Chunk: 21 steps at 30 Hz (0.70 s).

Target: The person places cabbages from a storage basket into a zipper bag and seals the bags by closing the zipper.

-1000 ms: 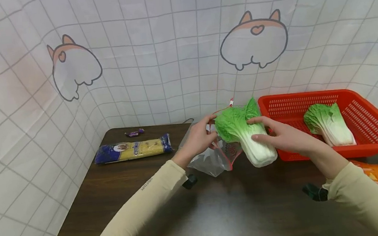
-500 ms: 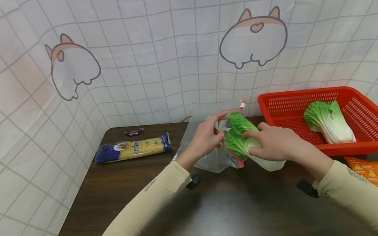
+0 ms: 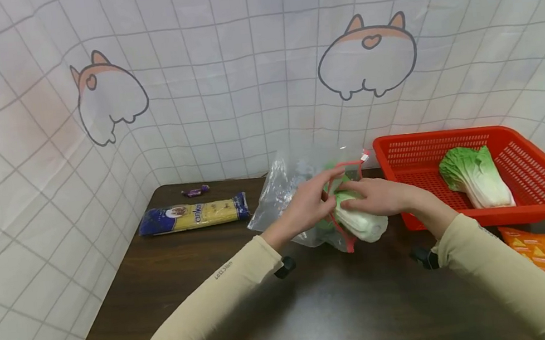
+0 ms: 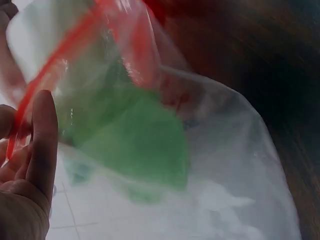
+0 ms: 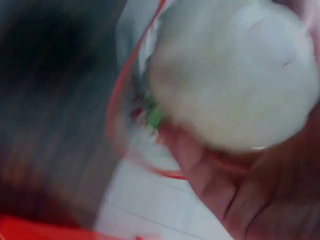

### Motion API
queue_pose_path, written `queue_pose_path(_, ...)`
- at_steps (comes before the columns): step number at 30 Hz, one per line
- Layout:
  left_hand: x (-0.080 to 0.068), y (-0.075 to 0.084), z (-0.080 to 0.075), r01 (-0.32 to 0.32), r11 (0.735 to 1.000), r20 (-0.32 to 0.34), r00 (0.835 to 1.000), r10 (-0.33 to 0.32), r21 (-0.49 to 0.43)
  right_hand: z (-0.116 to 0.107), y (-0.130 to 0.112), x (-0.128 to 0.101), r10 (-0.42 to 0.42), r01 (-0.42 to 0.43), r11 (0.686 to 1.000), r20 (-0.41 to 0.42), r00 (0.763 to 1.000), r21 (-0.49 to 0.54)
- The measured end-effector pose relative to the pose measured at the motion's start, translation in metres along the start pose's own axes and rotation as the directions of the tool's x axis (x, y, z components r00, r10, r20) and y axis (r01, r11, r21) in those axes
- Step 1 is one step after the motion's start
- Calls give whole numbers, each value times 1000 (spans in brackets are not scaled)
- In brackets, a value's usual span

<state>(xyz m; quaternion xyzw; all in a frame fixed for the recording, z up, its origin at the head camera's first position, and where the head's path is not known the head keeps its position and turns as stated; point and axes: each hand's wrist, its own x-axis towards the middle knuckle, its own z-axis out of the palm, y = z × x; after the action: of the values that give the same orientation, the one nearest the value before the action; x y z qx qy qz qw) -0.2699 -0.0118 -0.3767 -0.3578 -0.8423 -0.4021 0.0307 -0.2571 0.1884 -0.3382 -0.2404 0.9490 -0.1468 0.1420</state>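
Head view: near the centre of the frame, a pale napa cabbage with a rounded white base and green leaves (image 3: 363, 224) lies tilted, its leafy end inside the mouth of a clear plastic bag edged with red strip (image 3: 276, 200). The white base juts out toward the lower right; the leaves, pointing to the upper left, show as a dull green through the film. In the left wrist view they make a broad, soft-edged green patch in the middle, while the right wrist view shows the base large, pale and blurred at upper right, with the red strip curving past its left side.

The left hand (image 3: 309, 202) comes up from the lower left in a cream sleeve (image 3: 226, 293), its grip pinching the bag's red edge; the left wrist view shows the strip passing between the fingers, one of them pointing straight up. The right hand (image 3: 378, 194) reaches in from the lower right, back of the hand upward, its grip clamped on the cabbage with fingers bent over the stalks at the bag's mouth. Below both forearms spreads the dark brown wooden desk (image 3: 329, 315); a red perforated plastic basket (image 3: 460, 220) stands at the right.
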Motion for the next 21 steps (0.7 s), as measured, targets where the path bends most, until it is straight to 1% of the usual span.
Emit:
queue_pose_path(2, 0, -1, 1, -10, 1000, -14, 1000, 10, 10, 3, 3, 5, -11, 13, 998, -37, 999, 56)
queue_pose_path(5, 1, -1, 2, -12, 1000, -37, 999, 13, 27, 7, 7, 10, 9, 3, 995, -128, 992, 99)
queue_pose_path(6, 1, -1, 1, -8, 1000, -44, 999, 9, 29, 9, 8, 12, 14, 7, 989, -141, 990, 149)
queue_pose_path(7, 1, -1, 1, 4, 1000, -49, 999, -3, 25, 10, 10, 13, 20, 9, 976, -129, 991, 217)
queue_pose_path(8, 1, -1, 1, 19, 1000, -54, 998, -18, 19, 11, 12, 14, 17, 14, 951, -97, 995, 308)
queue_pose_path(9, 1, -1, 1, 36, 999, -58, 998, -36, 6, 12, 15, 14, 6, 17, 910, -52, 999, 415)
queue_pose_path(11, 0, 0, 0, 69, 998, -72, 995, -70, -13, 14, 20, 14, -14, -12, 794, 38, 999, 608)
queue_pose_path(12, 0, 0, 0, 78, 997, -82, 993, -80, -20, 15, 22, 13, -21, -32, 739, 71, 997, 673)
queue_pose_path(13, 0, 1, 0, 81, 996, -87, 993, -84, -30, 16, 24, 13, -21, -48, 702, 89, 996, 710)
queue_pose_path(14, 0, 1, 1, 77, 997, -87, 993, -79, -30, 17, 25, 13, -27, -47, 677, 88, 996, 735)
queue_pose_path(15, 0, 2, 2, 71, 997, -75, 994, -73, -38, 19, 25, 14, -30, -30, 678, 68, 997, 735)
queue_pose_path(16, -1, 4, 3, 60, 997, -60, 996, -62, -46, 21, 25, 15, -23, -13, 696, 40, 999, 718)
queue_pose_path(18, -1, 7, 6, 17, 999, -25, 1000, -18, -50, 25, 22, 18, 1, 13, 747, -21, 1000, 665)
queue_pose_path(19, -1, 8, 7, 1, 999, -9, 1000, -1, -51, 27, 20, 19, 11, 23, 766, -49, 999, 642)
queue_pose_path(20, -1, 10, 8, -9, 999, 1, 1000, 9, -43, 29, 19, 21, 18, 29, 776, -69, 997, 630)
queue_pose_path(21, -1, 11, 8, -13, 999, 6, 1000, 13, -44, 31, 18, 24, 21, 34, 767, -78, 997, 641)
